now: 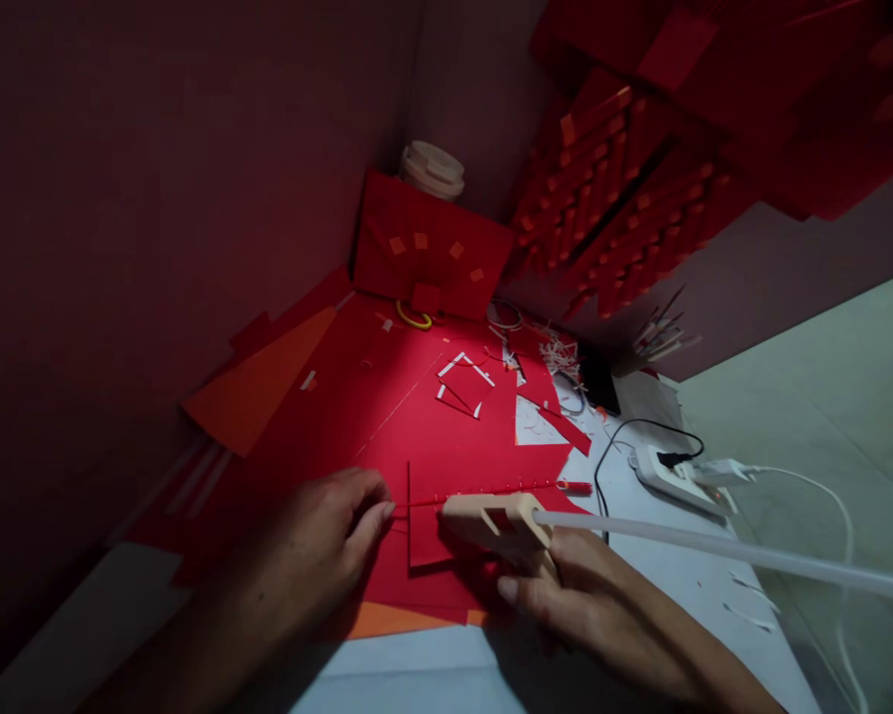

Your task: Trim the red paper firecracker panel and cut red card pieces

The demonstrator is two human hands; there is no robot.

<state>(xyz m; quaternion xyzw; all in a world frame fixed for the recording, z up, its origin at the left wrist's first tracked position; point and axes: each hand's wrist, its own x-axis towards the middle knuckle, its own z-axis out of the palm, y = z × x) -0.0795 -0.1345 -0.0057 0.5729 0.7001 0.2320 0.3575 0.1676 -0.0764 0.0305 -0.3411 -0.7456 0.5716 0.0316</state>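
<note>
My right hand (pixel 576 595) is wrapped round a beige hot glue gun (pixel 483 516), with a long translucent glue stick (pixel 677 540) sticking out of its rear. The gun's nozzle points left, over a piece of red card (pixel 428 545) lying on larger red sheets. A thin red cord (pixel 502 489) runs across this card, with small shiny dots along it and a red end piece at the right. Thumb and fingers of my left hand (pixel 338 521) pinch the cord's left end, just beyond the card's left edge. The gun hides part of the card.
Behind stand a red panel with orange squares (pixel 436 243) and a white-lidded cup (pixel 433 171). Orange card (pixel 264 382) lies left. Paper scraps (pixel 558 352), a black phone (pixel 599 385) and a white power strip (pixel 674 481) with cables are right. Red stick-covered panels (pixel 617 208) hang upper right.
</note>
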